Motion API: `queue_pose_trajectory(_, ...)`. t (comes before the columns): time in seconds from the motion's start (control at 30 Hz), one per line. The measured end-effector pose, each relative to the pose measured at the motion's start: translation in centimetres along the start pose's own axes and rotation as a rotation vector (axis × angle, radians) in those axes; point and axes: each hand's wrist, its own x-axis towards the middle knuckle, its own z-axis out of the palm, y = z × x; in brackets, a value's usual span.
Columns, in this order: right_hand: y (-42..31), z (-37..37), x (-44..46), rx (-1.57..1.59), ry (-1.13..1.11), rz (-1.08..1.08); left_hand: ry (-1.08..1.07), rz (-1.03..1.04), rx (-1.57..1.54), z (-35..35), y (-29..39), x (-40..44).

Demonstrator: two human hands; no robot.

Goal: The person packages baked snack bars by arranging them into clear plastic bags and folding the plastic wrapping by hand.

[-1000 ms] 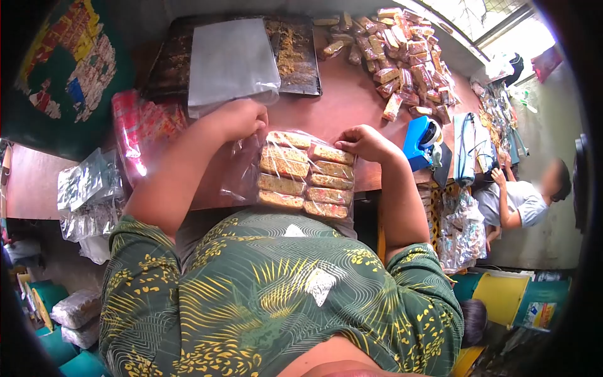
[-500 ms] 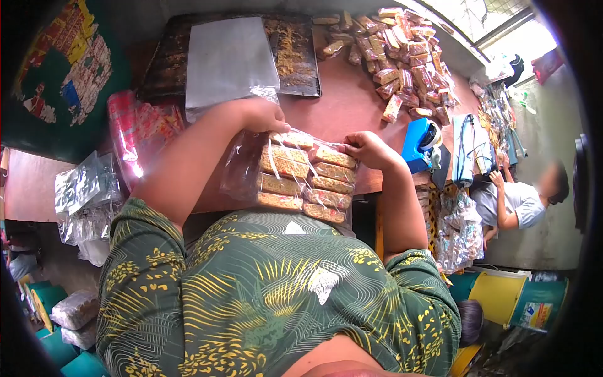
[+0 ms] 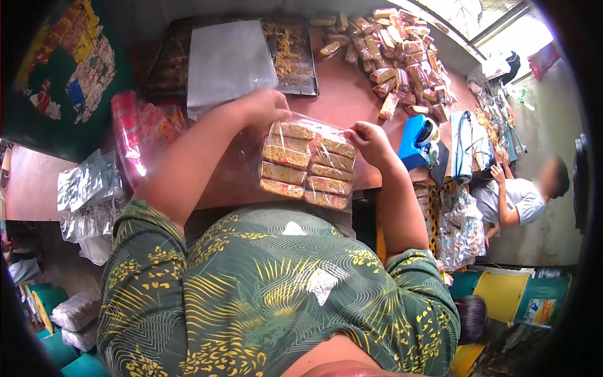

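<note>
A clear plastic bag of golden-brown baked bars (image 3: pixel 286 155) hangs upright in front of my chest, the bars stacked in two columns with small red bits showing on some. My left hand (image 3: pixel 267 107) is closed at the bag's top left corner. At the top right corner, my right hand (image 3: pixel 369 139) pinches the plastic between thumb and fingers. Just beyond my left hand, a stack of clear flat plastic sheets or bags (image 3: pixel 229 60) lies on a dark, crumb-covered baking tray (image 3: pixel 164 63).
Many wrapped bars (image 3: pixel 408 60) are heaped at the table's far right. A blue tape dispenser (image 3: pixel 414 141) stands right of my right hand. Red printed plastic (image 3: pixel 135 129) and silvery packaging (image 3: pixel 91 195) lie left. Another person (image 3: pixel 512 198) works at the right.
Both hands have lifted the bag slightly up and away from my chest. Its plastic now hangs flatter, and the loose fold at the left no longer sticks out.
</note>
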Motion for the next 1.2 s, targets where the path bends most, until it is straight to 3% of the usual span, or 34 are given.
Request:
queue_pose_trajectory(0.1, -1.8, -2.8, -0.5, 0.082, 0.259, -0.287, 0.181, 0.168, -0.223, -1.6, 2.6, -1.7)
queue_pose_trajectory(0.13, -3.1, -3.9, -0.9, 0.249, 0.28, -0.3, 0.237, 0.246, -0.297, -2.6, 4.2, -2.9)
queue_pose_trajectory(0.2, -5.7, -6.1, -2.4, 0.018, 0.408, -0.414, 0.4, 0.356, -0.109, -3.9, 7.1, -5.9)
queue_pose_trajectory(0.33, -7.0, -6.6, -5.5, -0.163, 0.328, -0.614, 0.615, 0.63, 0.123, -1.8, 6.8, -10.1)
queue_pose_trajectory(0.43, -4.0, -2.7, -7.9, -0.17, 0.182, -0.486, 0.631, 0.614, 0.187, 3.2, 3.3, -12.0)
queue_pose_trajectory(0.53, -0.4, 2.6, -10.2, -0.096, 0.121, -0.437, 0.499, 0.433, 0.096, 8.1, 0.0, -13.2)
queue_pose_trajectory(0.57, 0.2, 3.6, -11.1, -0.058, 0.123, -0.325, 0.496, 0.415, 0.091, 8.4, -0.4, -13.3)
queue_pose_trajectory(0.7, 0.3, 3.6, -12.0, -0.156, 0.175, -0.305, 0.578, 0.452, 0.159, 8.8, -0.1, -13.1)
queue_pose_trajectory(0.77, -0.3, 3.4, -11.6, -0.182, 0.293, -0.448, 0.604, 0.491, 0.254, 8.7, -0.2, -12.8)
queue_pose_trajectory(0.83, -0.4, 3.0, -11.4, -0.195, 0.328, -0.522, 0.63, 0.488, 0.161, 9.3, -0.5, -12.4)
queue_pose_trajectory(1.2, 0.6, 3.3, -11.3, -0.131, 0.3, -0.433, 0.565, 0.366, -0.145, 9.9, -0.8, -12.6)
